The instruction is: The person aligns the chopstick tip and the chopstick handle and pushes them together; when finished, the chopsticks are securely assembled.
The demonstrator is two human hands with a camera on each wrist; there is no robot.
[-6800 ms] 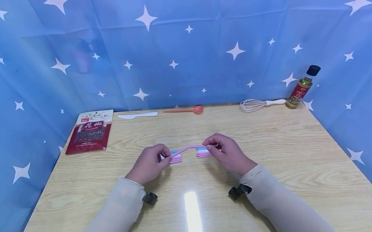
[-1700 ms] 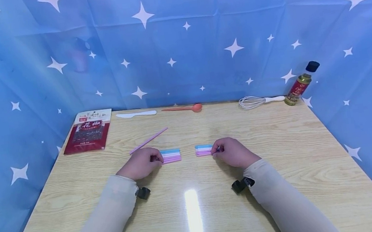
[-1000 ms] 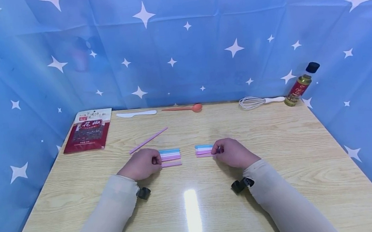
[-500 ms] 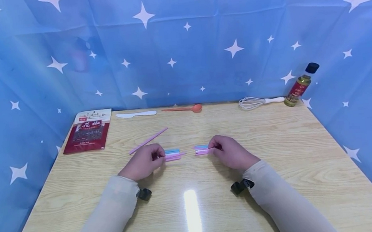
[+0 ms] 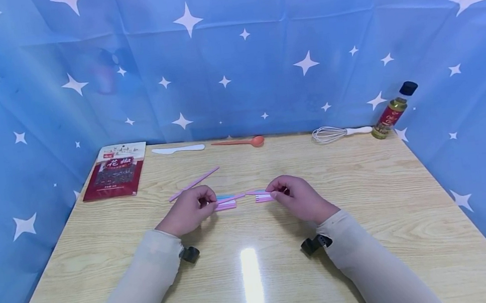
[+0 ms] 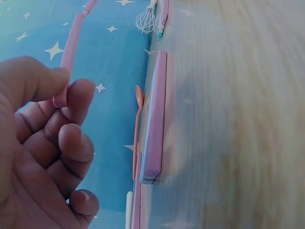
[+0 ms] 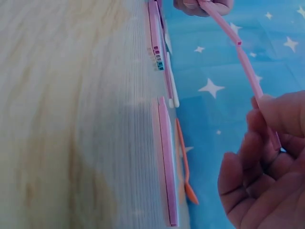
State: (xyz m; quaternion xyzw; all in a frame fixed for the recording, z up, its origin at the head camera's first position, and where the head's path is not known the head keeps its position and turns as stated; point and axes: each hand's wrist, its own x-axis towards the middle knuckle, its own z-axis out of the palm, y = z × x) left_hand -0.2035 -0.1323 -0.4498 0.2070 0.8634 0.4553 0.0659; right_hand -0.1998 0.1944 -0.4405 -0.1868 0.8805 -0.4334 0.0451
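My left hand (image 5: pixel 188 212) pinches a short pink stick (image 6: pixel 70 45) between thumb and index finger, above the table. Another short pink stick (image 7: pixel 249 71) is held in my right hand (image 5: pixel 301 199), also by thumb and fingers. In the right wrist view the right stick's narrowed end meets the left stick's square end at a slight angle. Below the left hand lies a row of blue, white and pink sticks (image 5: pixel 227 206), partly hidden. A matching row (image 5: pixel 263 199) lies under the right hand. One long pink stick (image 5: pixel 194 183) lies slanted behind the left hand.
Along the table's back edge lie a red spice bag (image 5: pixel 114 172), a white knife (image 5: pixel 178 150), an orange spoon (image 5: pixel 256 141) and a whisk (image 5: pixel 336 133). An oil bottle (image 5: pixel 394 111) stands at the back right corner. A starry blue curtain (image 5: pixel 231 52) hangs behind.
The long pink stick was absent 6.8 s ago and lay there by 1.7 s ago. Over the last second both hands have lifted a short pink stick from the rows and brought their ends together.
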